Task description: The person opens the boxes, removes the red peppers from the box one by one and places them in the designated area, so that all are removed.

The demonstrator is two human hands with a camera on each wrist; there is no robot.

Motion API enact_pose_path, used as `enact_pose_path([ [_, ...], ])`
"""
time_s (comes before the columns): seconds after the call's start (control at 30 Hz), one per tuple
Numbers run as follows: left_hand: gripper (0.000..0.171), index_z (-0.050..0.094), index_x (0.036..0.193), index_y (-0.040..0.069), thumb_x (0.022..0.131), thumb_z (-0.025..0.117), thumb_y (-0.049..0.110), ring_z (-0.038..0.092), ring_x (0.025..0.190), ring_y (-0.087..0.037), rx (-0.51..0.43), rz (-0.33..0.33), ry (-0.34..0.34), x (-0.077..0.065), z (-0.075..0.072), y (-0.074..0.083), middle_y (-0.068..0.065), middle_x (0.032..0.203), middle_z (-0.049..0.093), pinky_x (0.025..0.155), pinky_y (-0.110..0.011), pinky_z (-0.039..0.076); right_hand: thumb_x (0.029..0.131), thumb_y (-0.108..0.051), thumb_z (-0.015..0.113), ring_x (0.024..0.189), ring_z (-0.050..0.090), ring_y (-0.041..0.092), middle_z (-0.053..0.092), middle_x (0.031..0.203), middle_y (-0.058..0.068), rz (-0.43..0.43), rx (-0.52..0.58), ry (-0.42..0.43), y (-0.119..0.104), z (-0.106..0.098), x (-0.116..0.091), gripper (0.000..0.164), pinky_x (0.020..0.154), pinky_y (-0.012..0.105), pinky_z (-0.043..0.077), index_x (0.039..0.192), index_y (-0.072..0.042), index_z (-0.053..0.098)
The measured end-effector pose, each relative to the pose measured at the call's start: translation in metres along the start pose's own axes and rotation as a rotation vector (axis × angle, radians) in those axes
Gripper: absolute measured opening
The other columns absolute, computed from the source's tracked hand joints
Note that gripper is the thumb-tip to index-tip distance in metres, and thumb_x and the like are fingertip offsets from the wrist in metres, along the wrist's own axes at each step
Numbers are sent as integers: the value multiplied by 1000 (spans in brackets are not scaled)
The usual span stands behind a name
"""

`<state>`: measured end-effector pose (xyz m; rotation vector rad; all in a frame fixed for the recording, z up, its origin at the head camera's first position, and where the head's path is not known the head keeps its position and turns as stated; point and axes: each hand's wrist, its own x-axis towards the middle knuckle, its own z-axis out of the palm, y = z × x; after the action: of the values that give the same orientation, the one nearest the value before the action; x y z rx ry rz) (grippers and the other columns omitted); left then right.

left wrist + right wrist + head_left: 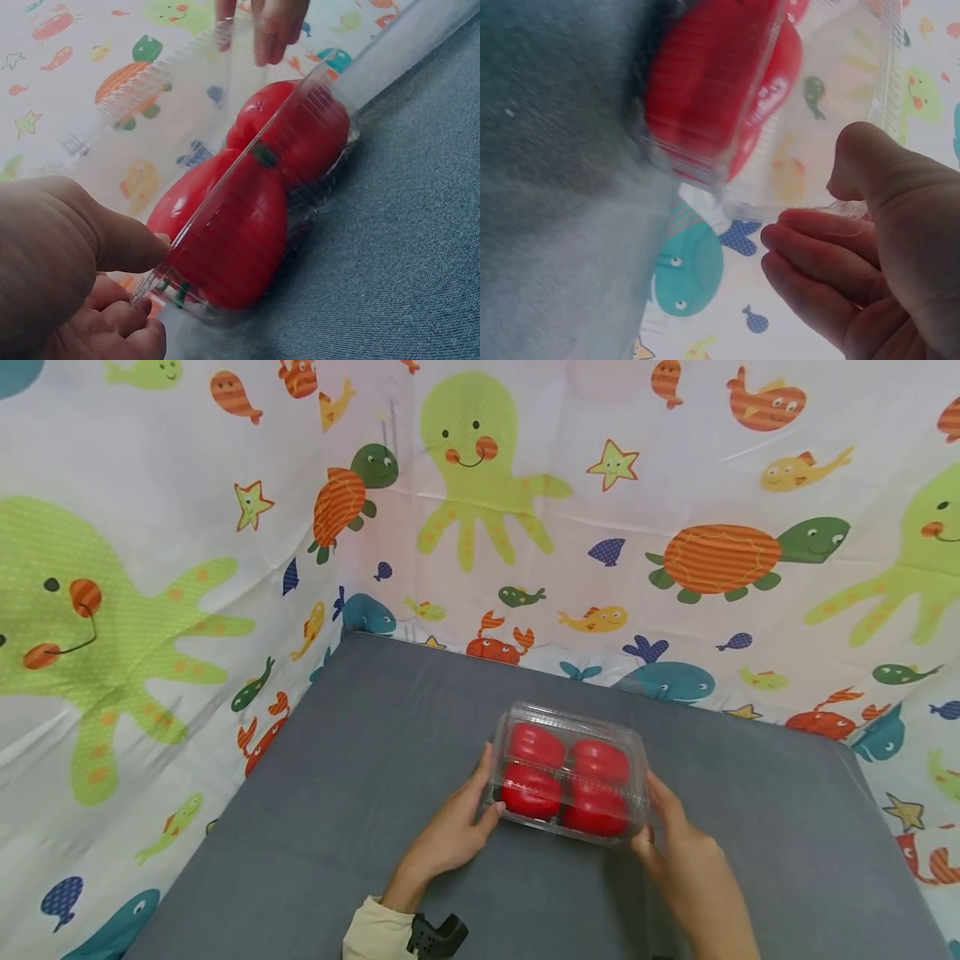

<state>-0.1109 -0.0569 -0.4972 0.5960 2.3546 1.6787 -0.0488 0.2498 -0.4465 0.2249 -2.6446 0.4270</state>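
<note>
A clear plastic clamshell box (639, 760) with several red bell peppers (532, 791) in it sits on the grey tabletop. Green stems show through its wall in the left wrist view. My left hand (452, 828) holds the box's left side, thumb at the rim and the other fingers curled below it. On the opposite side my right hand (693, 860) pinches the edge of the clear lid (847, 90) between thumb and fingers. Both wrist views show the lid raised at an angle above the peppers.
Grey cloth (360, 752) covers the table around the box. A white curtain (570, 410) printed with sea animals stands along the table's back and sides. A black strap device (437, 935) is on the left wrist, beside a cream sleeve (375, 931).
</note>
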Motion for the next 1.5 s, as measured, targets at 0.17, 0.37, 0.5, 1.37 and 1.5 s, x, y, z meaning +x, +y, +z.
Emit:
enact_pose_path([
  [0.17, 88, 4, 171, 11, 105, 62, 8, 15, 162, -21, -12, 4, 4, 0, 0, -2, -4, 178, 8, 128, -52, 26, 82, 1, 79, 48, 64, 22, 73, 125, 25, -5, 46, 39, 2, -7, 7, 79, 43, 34, 54, 154, -6, 49],
  [0.37, 84, 3, 170, 7, 106, 58, 2, 7, 163, -21, -58, 28, 3, 1, 3, -4, -4, 178, 1, 130, -53, 17, 84, -2, 78, 46, 64, 16, 71, 129, 24, 12, 80, 64, 4, -13, 16, 76, 48, 27, 57, 154, -8, 50],
  [0.5, 83, 0, 169, 5, 105, 52, -4, -4, 163, -20, -138, 20, -6, 4, 6, -5, 0, 177, -7, 131, -51, 8, 89, -5, 78, 65, 75, 25, 70, 132, 25, 81, 103, 22, 2, -17, 23, 75, 53, 26, 60, 157, -11, 47],
  [1.37, 60, 11, 166, -6, 112, 37, 0, 5, 163, -32, -285, -24, 122, 21, 14, -3, -18, 176, 8, 131, -54, 8, 98, -13, 76, 118, 70, 40, 69, 138, 18, 96, 290, 101, 17, -25, 55, 58, 93, 2, 37, 153, -12, 55],
  [1.5, 59, 13, 165, -7, 111, 36, -2, 6, 163, -34, -318, -28, 141, 22, 16, -4, -19, 176, 11, 131, -54, 8, 99, -14, 75, 116, 71, 38, 69, 138, 16, 111, 301, 110, 19, -24, 59, 56, 91, 2, 39, 152, -13, 56],
])
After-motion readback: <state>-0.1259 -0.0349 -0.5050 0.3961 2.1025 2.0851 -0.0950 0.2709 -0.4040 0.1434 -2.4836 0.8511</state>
